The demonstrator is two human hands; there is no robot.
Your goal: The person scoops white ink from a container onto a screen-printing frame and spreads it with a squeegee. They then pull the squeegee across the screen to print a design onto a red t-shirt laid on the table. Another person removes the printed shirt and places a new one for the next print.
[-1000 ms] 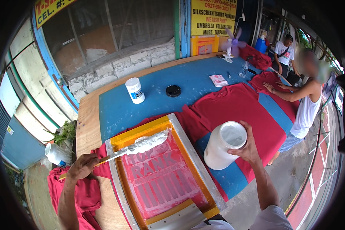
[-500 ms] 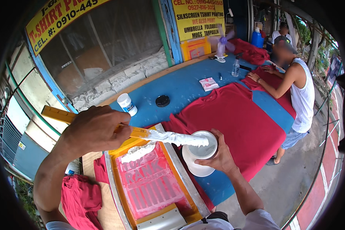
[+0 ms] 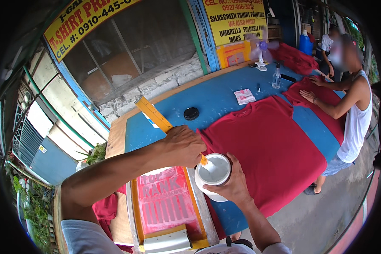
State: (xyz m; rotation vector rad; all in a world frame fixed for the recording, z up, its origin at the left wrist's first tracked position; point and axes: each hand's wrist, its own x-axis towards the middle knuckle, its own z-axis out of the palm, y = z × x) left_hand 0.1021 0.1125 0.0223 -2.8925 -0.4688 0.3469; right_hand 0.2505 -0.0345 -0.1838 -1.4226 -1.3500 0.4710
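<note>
The yellow ruler (image 3: 152, 113) now dips its low end inside the white jar (image 3: 204, 188); half a second ago it lay flatter, its end thick with white paste across the jar's mouth. The left hand (image 3: 183, 146) has come right up beside the jar, and its fingers are closed on the ruler. The right hand (image 3: 233, 182) still grips the jar's side.

The ruler is long and straight. It slopes from high on the left down to the right, its top end pointing at the window (image 3: 114, 55). The jar's mouth faces up. It is just right of the pink printing screen (image 3: 165, 205), near the red shirt (image 3: 262, 148). I cannot tell if the jar's bottom touches the table.

The table (image 3: 220, 89) is blue, with white specks. A black lid (image 3: 191, 113), a clear bottle (image 3: 276, 78) and a fan (image 3: 261, 55) sit on it. Beyond is a rough gray block wall (image 3: 156, 80).
</note>
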